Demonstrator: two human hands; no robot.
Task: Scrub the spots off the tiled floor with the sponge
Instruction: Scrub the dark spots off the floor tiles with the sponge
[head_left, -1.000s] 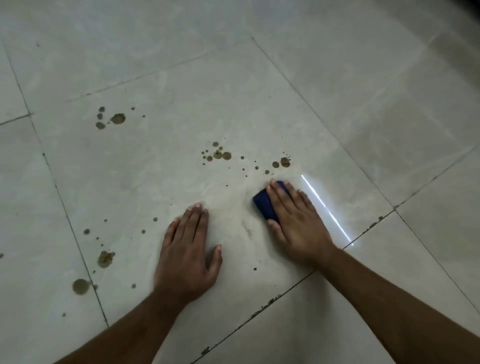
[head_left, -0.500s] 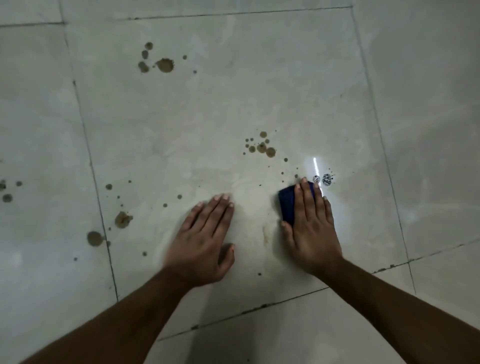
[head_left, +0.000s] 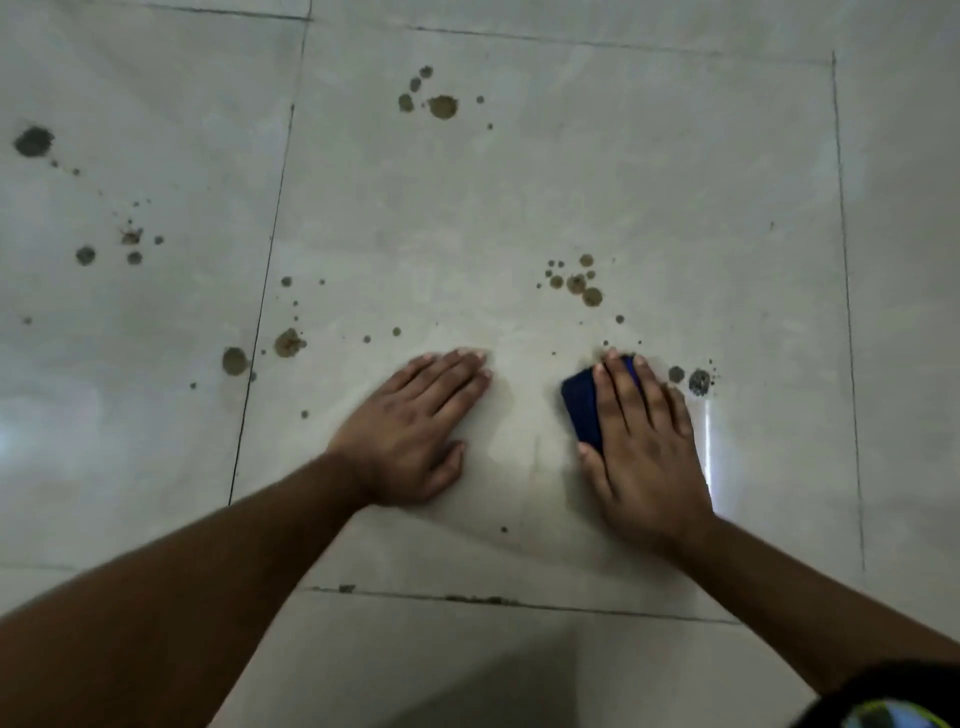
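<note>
My right hand (head_left: 641, 436) lies flat on a dark blue sponge (head_left: 581, 405) and presses it onto the pale tiled floor (head_left: 519, 197); only the sponge's left part shows beside the fingers. My left hand (head_left: 415, 426) rests palm down on the tile, left of the sponge, fingers straight. Brown spots (head_left: 582, 283) sit just beyond the sponge. Two dark spots (head_left: 691, 378) lie right of my fingertips. More spots (head_left: 441, 106) mark the tile's far side.
Other stains (head_left: 288, 343) lie by the left grout line, and several more (head_left: 34, 141) on the neighbouring left tile. A bright light streak (head_left: 707, 447) reflects by my right hand. Dirty grout (head_left: 478, 599) runs near me. Dark clothing (head_left: 883, 701) shows at bottom right.
The view has turned, so the tile now looks square-on. Both hands stay flat on the floor; the right hand with the sponge has shifted only slightly on the tile.
</note>
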